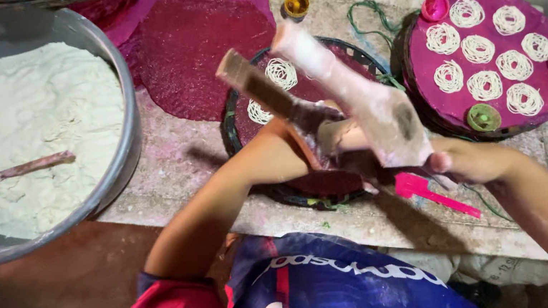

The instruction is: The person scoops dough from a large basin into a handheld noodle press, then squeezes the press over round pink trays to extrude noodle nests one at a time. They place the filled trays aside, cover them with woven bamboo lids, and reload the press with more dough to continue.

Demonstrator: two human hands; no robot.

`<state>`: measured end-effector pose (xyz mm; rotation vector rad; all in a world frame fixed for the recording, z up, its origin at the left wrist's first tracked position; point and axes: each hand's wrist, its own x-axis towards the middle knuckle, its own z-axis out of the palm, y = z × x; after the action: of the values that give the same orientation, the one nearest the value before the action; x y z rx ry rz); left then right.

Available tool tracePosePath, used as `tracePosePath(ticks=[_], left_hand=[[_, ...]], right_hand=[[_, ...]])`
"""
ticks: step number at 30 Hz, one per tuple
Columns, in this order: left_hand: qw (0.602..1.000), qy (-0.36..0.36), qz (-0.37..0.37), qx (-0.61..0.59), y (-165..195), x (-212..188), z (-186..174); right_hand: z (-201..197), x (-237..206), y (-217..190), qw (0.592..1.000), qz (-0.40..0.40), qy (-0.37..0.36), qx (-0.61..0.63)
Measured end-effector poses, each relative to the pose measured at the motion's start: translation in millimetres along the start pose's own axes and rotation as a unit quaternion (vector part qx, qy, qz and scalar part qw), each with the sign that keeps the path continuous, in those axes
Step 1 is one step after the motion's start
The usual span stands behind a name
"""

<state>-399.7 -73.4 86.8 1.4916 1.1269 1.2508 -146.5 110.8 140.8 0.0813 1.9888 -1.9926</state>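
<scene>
A wooden noodle press point(368, 104), smeared with pale dough, is held tilted over a round black basket tray point(234, 120) lined with maroon cloth. My right hand point(467, 160) grips the lower end of its pale handle. My left hand point(286, 138) reaches in from the left and closes on the brown handle, with the fingers mostly hidden behind the press. Two white noodle coils point(281, 72) lie on the far side of that tray.
A second tray point(420, 67) at the right, covered in magenta cloth, carries several noodle coils and small coloured caps. A big metal bowl point(128, 125) of white dough with a wooden stick point(26, 168) stands at the left. A pink spatula point(432, 194) lies near the slab's front edge.
</scene>
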Motion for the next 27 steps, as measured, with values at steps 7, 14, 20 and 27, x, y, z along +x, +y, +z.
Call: tracePosePath(ticks=[7,14,20,27], left_hand=[[0.776,-0.025,0.208,-0.594,-27,20,-24],[0.728,-0.016,0.204,-0.655,-104,71,-16],[0.677,-0.009,0.18,-0.714,-131,95,-19],[0.666,0.006,0.166,-0.727,-158,90,-28]], right_hand=[[2,-19,75,0.969,0.124,0.021,0.215],[-3,-28,74,0.946,0.215,0.117,0.21],[-3,-21,84,0.933,0.281,0.215,0.062],[17,7,97,0.942,0.234,0.24,-0.026]])
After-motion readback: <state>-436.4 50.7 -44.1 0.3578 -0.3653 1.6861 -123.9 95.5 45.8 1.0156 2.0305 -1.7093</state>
